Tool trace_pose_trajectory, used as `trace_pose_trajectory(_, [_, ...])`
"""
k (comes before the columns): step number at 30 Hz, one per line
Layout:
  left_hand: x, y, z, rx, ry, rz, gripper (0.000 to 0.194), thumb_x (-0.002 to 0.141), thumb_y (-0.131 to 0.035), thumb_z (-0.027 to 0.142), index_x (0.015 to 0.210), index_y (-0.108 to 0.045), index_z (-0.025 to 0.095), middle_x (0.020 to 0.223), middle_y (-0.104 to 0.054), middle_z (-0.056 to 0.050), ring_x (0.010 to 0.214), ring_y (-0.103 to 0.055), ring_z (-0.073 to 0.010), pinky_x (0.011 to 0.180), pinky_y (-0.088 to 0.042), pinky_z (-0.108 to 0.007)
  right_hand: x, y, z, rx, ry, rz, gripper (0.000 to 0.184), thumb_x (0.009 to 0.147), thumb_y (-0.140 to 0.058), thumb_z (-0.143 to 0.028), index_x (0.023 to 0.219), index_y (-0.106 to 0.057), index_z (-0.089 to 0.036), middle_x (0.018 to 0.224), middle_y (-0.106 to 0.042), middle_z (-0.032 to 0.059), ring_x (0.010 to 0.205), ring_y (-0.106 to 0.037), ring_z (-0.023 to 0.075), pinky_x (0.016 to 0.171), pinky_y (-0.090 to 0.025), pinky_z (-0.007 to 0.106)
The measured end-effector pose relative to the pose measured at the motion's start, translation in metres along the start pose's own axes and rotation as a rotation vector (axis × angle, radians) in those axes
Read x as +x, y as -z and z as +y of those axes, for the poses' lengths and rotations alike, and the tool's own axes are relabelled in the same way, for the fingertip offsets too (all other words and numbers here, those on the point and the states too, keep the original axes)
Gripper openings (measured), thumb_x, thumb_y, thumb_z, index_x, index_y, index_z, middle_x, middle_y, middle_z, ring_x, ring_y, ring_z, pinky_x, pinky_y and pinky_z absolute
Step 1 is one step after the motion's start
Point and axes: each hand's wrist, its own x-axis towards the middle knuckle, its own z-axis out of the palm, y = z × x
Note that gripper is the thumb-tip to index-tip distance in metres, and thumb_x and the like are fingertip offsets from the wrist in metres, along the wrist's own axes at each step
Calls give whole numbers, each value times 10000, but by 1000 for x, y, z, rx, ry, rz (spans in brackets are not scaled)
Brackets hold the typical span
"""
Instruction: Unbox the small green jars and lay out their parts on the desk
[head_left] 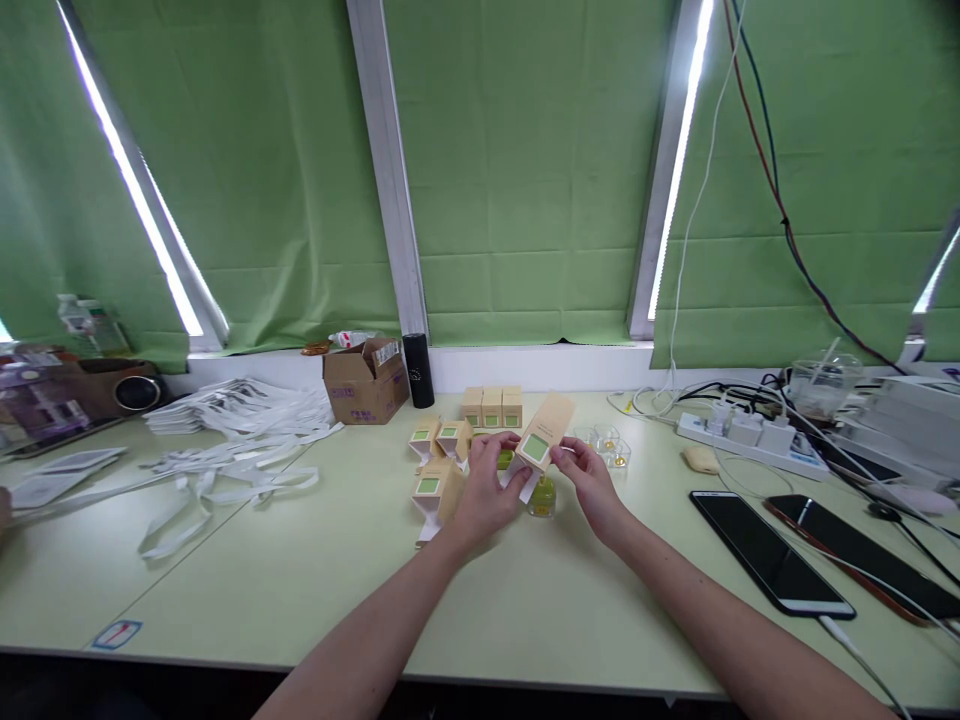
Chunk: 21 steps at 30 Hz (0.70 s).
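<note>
Left hand (pixel 489 490) and right hand (pixel 590 485) grip a tilted carton (pixel 548 424), seemingly working its flap (pixel 529 486); the next move calls for clearing the jar (pixel 542 498) at its six o'clock.

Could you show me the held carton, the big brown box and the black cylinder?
Held carton (pixel 550 424): head view, panel above its green label.
Big brown box (pixel 355 398): head view, front wall.
Black cylinder (pixel 418 372): head view, middle of its side.

Workshop; long table (pixel 300 590), small cartons (pixel 492 408)

Open tabletop (pixel 525 610) in front, cartons (pixel 448 485) blocking the left, phones (pixel 772 550) barring the right
</note>
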Motion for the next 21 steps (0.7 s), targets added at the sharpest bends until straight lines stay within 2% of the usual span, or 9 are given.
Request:
trace_pose_trajectory(4, [0, 3, 3, 90, -67, 25, 288, 949, -617, 287, 1235, -595, 259, 1217, -548, -94, 1250, -535, -266, 1078, -484, -452, 3, 3, 5, 21, 7, 9, 538, 704, -849, -646, 1017, -694, -237, 983, -798, 70, 983, -713, 273, 904, -522, 391])
trace_pose_trajectory(7, [-1, 4, 2, 144, -168, 36, 309, 1003, -511, 278, 1301, -588, 260, 1222, -564, -109, 1263, -529, -269, 1083, -481, -460, 6, 5, 8, 31, -4, 40, 520, 718, -839, -647, 1006, -697, -238, 1007, -797, 70, 999, -705, 273, 899, -517, 383])
trace_pose_trajectory(10, [0, 3, -2, 177, -205, 79, 310, 1025, -433, 240, 1290, -595, 253, 1219, -578, -112, 1258, -525, -265, 1078, -480, -469, 7, 4, 9, 21, -3, 37, 530, 726, -823, -662, 1021, -716, -235, 1047, -796, 82, 1013, -699, 287, 883, -521, 387])
trace_pose_trajectory(14, [0, 1, -1, 169, -160, 105, 235, 1008, -488, 240, 1209, -610, 238, 1186, -582, -113, 1213, -544, -264, 1020, -516, -458, 4, 1, 8, -1, 15, -56, 574, 737, -811, -670, 1107, -749, -235, 1137, -782, 90, 1058, -684, 295, 903, -524, 390])
trace_pose_trajectory(17, [1, 1, 1, 125, -117, 86, 207, 982, -563, 263, 1183, -612, 247, 1177, -575, -104, 1198, -558, -262, 994, -533, -441, 2, 0, 5, -11, 14, -104, 562, 746, -797, -685, 1071, -776, -227, 1132, -784, 95, 1044, -683, 290, 938, -516, 399])
trace_pose_trajectory(21, [0, 1, -1, 35, -119, 40, 325, 915, -668, 270, 1231, -590, 268, 1218, -553, -96, 1206, -564, -264, 1006, -531, -436, 1, 2, 4, -23, -13, -101, 561, 752, -775, -712, 1032, -795, -226, 1086, -795, 93, 1001, -690, 285, 946, -515, 407])
